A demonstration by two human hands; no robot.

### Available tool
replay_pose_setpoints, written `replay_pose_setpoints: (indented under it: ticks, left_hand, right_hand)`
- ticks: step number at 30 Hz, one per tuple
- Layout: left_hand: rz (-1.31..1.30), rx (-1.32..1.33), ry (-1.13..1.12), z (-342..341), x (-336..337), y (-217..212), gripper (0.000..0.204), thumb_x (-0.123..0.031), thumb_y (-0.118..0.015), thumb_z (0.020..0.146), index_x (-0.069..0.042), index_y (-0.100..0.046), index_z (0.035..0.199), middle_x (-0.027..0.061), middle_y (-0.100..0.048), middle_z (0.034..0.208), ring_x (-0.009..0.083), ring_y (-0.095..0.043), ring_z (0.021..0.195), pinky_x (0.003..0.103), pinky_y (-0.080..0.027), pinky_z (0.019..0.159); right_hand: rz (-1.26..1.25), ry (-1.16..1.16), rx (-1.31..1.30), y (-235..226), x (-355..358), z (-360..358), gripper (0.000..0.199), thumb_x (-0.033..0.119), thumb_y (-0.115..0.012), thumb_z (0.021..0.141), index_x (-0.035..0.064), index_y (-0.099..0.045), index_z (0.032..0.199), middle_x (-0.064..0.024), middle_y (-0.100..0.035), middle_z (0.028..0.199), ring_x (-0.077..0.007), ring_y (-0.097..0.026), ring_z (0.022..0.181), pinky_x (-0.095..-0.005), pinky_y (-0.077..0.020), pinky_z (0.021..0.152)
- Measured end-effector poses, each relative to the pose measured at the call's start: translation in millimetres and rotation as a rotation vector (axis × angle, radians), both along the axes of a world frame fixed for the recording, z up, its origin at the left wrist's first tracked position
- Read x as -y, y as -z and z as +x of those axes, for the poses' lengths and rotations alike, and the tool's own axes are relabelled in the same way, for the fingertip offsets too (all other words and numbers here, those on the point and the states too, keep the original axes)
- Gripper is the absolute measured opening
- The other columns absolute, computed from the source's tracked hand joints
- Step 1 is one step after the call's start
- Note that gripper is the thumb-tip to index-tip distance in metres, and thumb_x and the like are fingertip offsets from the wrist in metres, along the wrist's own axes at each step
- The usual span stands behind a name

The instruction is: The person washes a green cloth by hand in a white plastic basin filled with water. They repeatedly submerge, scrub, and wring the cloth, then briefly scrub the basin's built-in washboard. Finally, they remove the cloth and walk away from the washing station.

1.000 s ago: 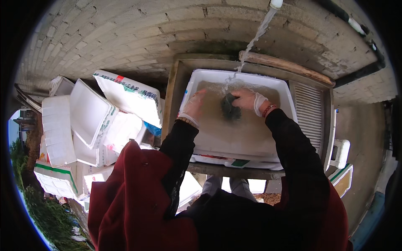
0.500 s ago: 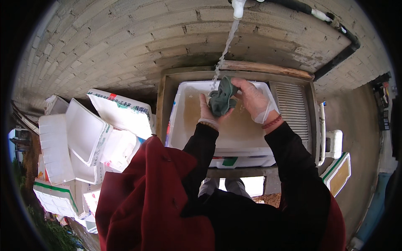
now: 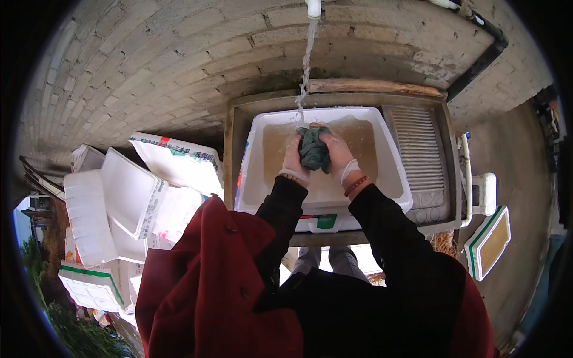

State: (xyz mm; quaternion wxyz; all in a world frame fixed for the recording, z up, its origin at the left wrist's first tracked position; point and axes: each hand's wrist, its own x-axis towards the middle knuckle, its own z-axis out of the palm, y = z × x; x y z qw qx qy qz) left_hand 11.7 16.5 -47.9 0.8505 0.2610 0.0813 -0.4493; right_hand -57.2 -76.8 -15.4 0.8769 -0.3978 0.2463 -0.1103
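Left hand (image 3: 292,156) and right hand (image 3: 338,154) are clamping a bunched dark green cloth (image 3: 313,150) between them, both grips closed around it, over the murky water (image 3: 362,149) in the white foam box (image 3: 387,170). Water stream (image 3: 307,62) is falling into the box's far side; ribbed washboard (image 3: 418,149) is sitting right of the box, piled foam boxes (image 3: 132,194) left of it.

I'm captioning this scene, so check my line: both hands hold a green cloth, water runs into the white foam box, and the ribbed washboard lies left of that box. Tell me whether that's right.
One side is wrong: in the head view, the ribbed washboard lies right of the white foam box. Both hands holding the green cloth and the running water are correct.
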Motion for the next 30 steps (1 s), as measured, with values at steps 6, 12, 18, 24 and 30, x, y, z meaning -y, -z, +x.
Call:
replay_pose_setpoints:
  ticks: [6, 12, 18, 24, 30]
  left_hand:
    - [0.095, -0.013, 0.075, -28.5, 8.3, 13.4, 0.038, -0.037, -0.041, 0.094, -0.013, -0.048, 0.122, 0.0073, -0.052, 0.122, 0.0241, -0.051, 0.11, 0.038, -0.041, 0.094]
    - [-0.112, -0.054, -0.006, -20.2, 10.8, -0.5, 0.038, -0.035, -0.04, 0.093, -0.009, -0.05, 0.119, 0.0087, -0.055, 0.117, 0.0242, -0.053, 0.105, 0.038, -0.043, 0.092]
    - [-0.022, -0.072, 0.032, -51.2, 29.4, -15.6, 0.035, -0.033, -0.045, 0.092, -0.011, -0.049, 0.119, 0.0073, -0.056, 0.115, 0.0229, -0.053, 0.104, 0.037, -0.043, 0.09]
    - [-0.088, 0.02, 0.087, -12.6, 14.4, -8.2, 0.034, -0.037, -0.052, 0.089, -0.013, -0.052, 0.113, 0.0046, -0.058, 0.105, 0.0204, -0.056, 0.095, 0.034, -0.045, 0.084]
    - [0.122, -0.076, 0.079, -53.3, 21.8, -16.8, 0.038, -0.033, -0.045, 0.089, -0.01, -0.049, 0.119, 0.0086, -0.057, 0.114, 0.024, -0.055, 0.101, 0.037, -0.043, 0.09]
  right_hand:
    - [-0.513, 0.188, -0.17, 17.7, 0.3, 15.0, 0.035, 0.027, -0.06, 0.086, 0.0066, -0.058, 0.114, -0.0059, -0.059, 0.102, -0.0161, -0.054, 0.094, -0.0263, -0.0417, 0.083]
    - [-0.496, 0.208, -0.015, 18.3, -15.1, 7.2, 0.029, 0.022, -0.058, 0.088, 0.0089, -0.059, 0.113, -0.0011, -0.059, 0.094, -0.0108, -0.054, 0.084, -0.0241, -0.0438, 0.077]
    - [-0.387, 0.299, -0.206, 38.6, 26.7, 22.1, 0.032, 0.031, -0.06, 0.084, 0.0056, -0.061, 0.104, -0.0039, -0.061, 0.089, -0.014, -0.057, 0.08, -0.0284, -0.0455, 0.074]
    - [-0.458, 0.099, -0.118, -4.6, -22.7, -8.6, 0.043, 0.037, -0.056, 0.085, 0.0054, -0.055, 0.114, -0.0142, -0.054, 0.107, -0.0245, -0.049, 0.1, -0.0318, -0.038, 0.087]
    - [-0.234, 0.132, -0.265, 26.7, 25.5, 1.7, 0.049, 0.043, -0.054, 0.084, 0.0037, -0.054, 0.113, -0.0169, -0.055, 0.107, -0.0262, -0.051, 0.098, -0.0337, -0.0402, 0.084]
